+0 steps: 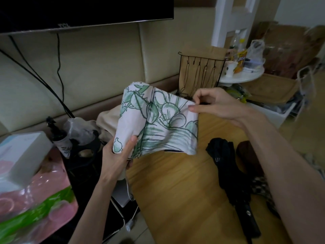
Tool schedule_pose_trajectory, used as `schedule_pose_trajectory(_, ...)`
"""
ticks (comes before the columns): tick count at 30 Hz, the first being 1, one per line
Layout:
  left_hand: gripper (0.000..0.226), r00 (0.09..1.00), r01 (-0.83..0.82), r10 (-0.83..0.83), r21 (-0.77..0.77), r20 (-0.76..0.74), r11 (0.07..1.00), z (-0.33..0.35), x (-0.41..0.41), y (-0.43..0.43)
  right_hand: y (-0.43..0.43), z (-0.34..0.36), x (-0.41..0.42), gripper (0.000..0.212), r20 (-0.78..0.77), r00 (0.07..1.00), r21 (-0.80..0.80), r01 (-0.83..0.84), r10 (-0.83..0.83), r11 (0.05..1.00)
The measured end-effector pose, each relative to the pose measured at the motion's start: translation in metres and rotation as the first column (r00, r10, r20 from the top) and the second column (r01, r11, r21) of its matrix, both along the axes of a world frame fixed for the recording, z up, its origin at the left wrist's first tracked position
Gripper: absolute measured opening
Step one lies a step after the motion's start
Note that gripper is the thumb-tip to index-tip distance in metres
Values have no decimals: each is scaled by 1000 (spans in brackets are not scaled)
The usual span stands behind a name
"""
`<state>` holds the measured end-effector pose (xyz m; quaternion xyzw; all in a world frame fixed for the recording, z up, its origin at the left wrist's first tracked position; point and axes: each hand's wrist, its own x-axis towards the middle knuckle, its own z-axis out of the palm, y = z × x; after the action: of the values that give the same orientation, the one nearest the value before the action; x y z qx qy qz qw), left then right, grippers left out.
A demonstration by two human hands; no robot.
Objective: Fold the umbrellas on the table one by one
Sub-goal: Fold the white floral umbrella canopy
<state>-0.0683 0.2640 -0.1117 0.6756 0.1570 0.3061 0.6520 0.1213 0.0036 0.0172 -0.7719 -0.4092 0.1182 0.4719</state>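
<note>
A white umbrella [158,120] with a green leaf print is held up above the left end of the wooden table [177,191]. My left hand [117,155] grips its lower left part, thumb pressed on the fabric. My right hand [214,103] pinches the upper right edge of the canopy between thumb and fingers. A black folded umbrella [230,178] lies on the table to the right. A dark brown umbrella [246,154] lies beside it, partly hidden by my right forearm.
A beige cloth [107,122] is heaped behind the printed umbrella. A black wire rack [198,74] stands at the table's far end. A pink and green plastic bag [35,205] and a white box [22,152] sit at left, under a TV [79,11].
</note>
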Motion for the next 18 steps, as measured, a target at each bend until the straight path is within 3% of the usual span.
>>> schedule_pose_trajectory(2,38,1000,5,-5,-5,9,1000,0,-1,0,0,1,-2,13,-81,996,-46,-41,37,998)
schedule_pose_trajectory(6,34,999,14,-14,-18,30,1000,0,-2,2,3,9,1,24,-16,1000,-239,-23,20,971)
schedule_pose_trajectory(9,34,999,29,-29,-18,35,999,1,-3,1,5,13,-2,24,-69,995,-305,-89,71,948)
schedule_pose_trajectory(12,35,999,27,-27,-4,28,1000,1,-3,-2,9,15,-1,20,53,996,-370,-41,65,928)
schedule_pose_trajectory(15,32,1000,9,-9,-7,13,1000,0,-1,-3,10,12,5,16,228,973,-264,83,-22,961)
schedule_pose_trajectory(18,38,1000,-23,23,-30,17,999,-1,2,-5,8,13,-1,18,125,988,-74,102,-93,992)
